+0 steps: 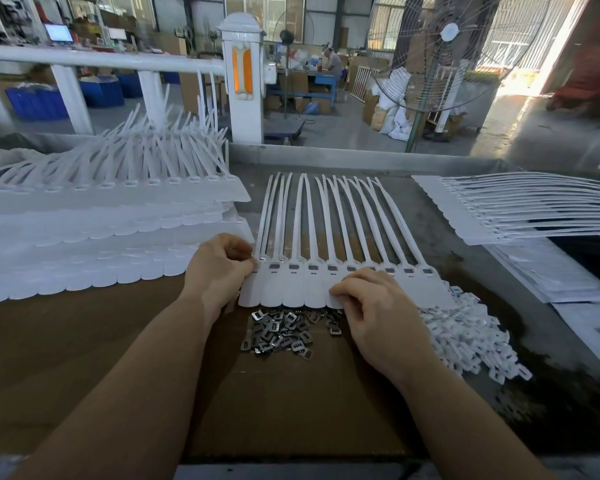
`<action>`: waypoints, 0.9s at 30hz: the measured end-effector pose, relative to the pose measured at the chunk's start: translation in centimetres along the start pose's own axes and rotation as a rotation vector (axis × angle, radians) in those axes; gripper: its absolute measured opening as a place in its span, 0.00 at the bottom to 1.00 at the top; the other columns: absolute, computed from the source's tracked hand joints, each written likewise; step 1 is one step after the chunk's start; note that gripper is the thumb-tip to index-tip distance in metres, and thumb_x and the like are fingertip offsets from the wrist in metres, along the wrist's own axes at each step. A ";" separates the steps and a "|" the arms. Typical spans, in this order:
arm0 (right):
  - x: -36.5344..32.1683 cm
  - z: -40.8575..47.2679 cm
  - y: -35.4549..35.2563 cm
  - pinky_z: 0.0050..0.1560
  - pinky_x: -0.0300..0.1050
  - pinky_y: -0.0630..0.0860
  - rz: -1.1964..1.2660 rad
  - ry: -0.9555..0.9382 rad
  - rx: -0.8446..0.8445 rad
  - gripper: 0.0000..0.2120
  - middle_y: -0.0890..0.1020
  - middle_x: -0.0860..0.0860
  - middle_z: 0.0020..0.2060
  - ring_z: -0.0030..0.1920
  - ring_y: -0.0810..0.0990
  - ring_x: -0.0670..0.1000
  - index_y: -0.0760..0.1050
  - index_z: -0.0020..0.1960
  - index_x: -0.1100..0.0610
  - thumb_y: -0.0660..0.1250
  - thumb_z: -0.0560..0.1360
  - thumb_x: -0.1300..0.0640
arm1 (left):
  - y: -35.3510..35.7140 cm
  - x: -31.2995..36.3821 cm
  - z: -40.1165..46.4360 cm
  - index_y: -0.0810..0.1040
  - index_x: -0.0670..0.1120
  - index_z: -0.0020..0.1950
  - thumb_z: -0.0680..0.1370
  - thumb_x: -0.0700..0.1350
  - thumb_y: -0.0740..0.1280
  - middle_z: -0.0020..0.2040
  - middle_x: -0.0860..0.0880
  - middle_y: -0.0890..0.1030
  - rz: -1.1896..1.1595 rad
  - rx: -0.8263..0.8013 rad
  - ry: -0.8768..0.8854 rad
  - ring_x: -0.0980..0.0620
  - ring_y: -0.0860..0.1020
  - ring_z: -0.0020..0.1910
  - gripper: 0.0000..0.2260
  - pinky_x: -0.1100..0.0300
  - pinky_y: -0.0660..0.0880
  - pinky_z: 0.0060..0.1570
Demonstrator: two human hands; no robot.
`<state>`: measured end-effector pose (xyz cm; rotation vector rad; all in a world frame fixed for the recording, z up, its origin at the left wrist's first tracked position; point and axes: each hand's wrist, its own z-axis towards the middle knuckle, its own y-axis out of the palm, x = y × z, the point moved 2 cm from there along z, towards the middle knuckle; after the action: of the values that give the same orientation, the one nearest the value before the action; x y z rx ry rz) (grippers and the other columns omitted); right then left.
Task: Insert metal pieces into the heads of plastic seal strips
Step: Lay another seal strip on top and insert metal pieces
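Item: seal strip row point(329, 282). White plastic strips joined side by side, lying flat on the table point(465, 202), tails pointing away from the person, flat tabs nearest. Each head carries a small rectangular slot; most slots show a grey insert.

Item: left hand point(222, 265). At the leftmost head of the row; grip curled, fingertips pinched together against that head. Whether a metal piece lies between them cannot be told.

Item: right hand point(371, 306). Resting on the tabs right of centre, fingers bent, pressing the row down.

Item: metal pieces point(281, 332). Loose grey heap on brown cardboard point(291, 403), just below the tabs, between the two hands.

Item: white caps point(465, 337). Loose pile, right of the right hand.

Item: strip stacks. One large stack at left point(101, 216), tails raised; one at right point(520, 209), tails pointing right.
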<state>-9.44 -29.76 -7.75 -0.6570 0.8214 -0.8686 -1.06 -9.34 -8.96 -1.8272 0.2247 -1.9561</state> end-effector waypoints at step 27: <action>0.1 0.0 0.0 0.51 0.43 0.72 0.001 0.025 -0.028 0.06 0.81 0.51 0.43 0.47 0.76 0.51 0.81 0.46 0.59 0.66 0.73 0.66 | 0.0 0.3 -0.2 0.80 0.51 0.39 0.69 0.36 0.74 0.39 0.53 0.82 -0.081 0.007 -0.070 0.54 0.79 0.43 0.10 0.57 0.74 0.48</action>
<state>-9.38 -29.83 -7.80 -0.6712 0.8572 -0.8669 -1.23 -9.54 -8.69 -1.9238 0.1230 -1.9400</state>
